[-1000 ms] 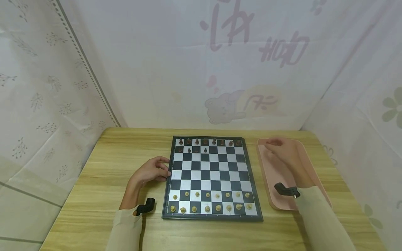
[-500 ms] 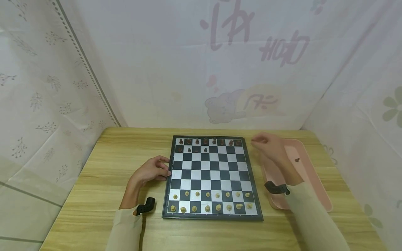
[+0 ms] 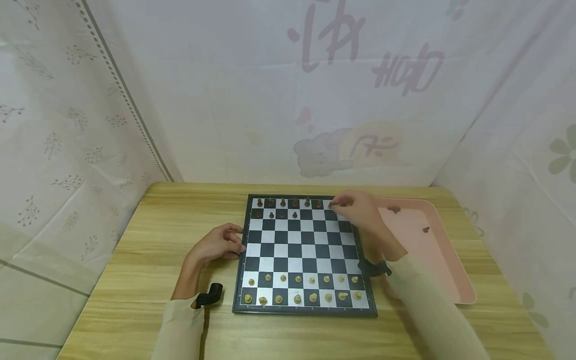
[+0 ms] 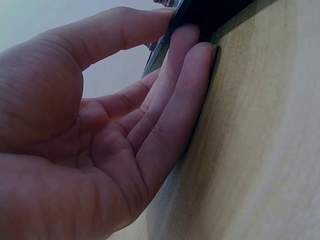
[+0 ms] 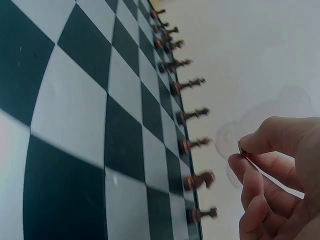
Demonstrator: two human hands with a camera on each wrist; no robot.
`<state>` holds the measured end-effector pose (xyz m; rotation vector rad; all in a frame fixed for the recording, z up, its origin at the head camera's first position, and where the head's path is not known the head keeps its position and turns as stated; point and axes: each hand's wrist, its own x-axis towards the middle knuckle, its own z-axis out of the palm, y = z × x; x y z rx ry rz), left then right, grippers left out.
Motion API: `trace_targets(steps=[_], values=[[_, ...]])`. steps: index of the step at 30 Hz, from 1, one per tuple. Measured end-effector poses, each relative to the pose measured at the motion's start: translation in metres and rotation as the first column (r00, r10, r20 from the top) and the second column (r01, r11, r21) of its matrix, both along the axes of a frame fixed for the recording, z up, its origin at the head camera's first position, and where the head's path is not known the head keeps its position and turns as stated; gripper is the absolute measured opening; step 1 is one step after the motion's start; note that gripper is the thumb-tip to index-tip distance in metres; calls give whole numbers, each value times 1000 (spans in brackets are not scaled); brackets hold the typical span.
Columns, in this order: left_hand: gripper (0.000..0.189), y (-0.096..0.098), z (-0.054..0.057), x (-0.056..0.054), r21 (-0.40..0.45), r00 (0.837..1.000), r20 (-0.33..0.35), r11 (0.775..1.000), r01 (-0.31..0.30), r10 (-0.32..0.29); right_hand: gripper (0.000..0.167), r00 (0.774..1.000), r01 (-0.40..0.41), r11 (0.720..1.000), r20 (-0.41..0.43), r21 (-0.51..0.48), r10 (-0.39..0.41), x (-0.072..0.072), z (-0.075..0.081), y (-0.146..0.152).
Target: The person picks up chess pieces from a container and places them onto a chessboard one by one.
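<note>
— Wooden table [image 3: 135,260], curtain lettering behind too faint to read. Fingers?
— Right hand [image 3: 360,212] has moved from the pink tray [image 3: 450,280] to the chessboard's [image 3: 301,255] far corner; whether its curled fingertips [image 5: 244,148] pinch a dark piece, I cannot tell. Left hand [image 3: 216,245], relaxed, stays touching the board's edge.

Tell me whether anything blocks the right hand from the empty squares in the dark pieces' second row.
Nothing visible does. The right hand hovers over the chessboard's far right corner, beside the back-row dark pieces. The second-row squares beneath and left of it look bare; the dark pawns stand further left.
</note>
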<state>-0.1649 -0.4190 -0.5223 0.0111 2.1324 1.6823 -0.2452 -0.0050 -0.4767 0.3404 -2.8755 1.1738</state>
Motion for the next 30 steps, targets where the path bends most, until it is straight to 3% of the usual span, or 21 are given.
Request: trace_targets(steps=[7, 17, 30], values=[[59, -1, -2, -2, 6, 1000, 16, 1000, -15, 15, 11, 998, -59, 997, -28, 48, 61, -4, -8, -25], [60, 0, 0, -1, 9, 1000, 8, 1000, -6, 6, 8, 994, -106, 991, 4, 78, 106, -11, -26, -48], [59, 0, 2, 0, 5, 1000, -4, 1000, 2, -2, 7, 989, -148, 982, 15, 121, 147, -12, -29, -57]])
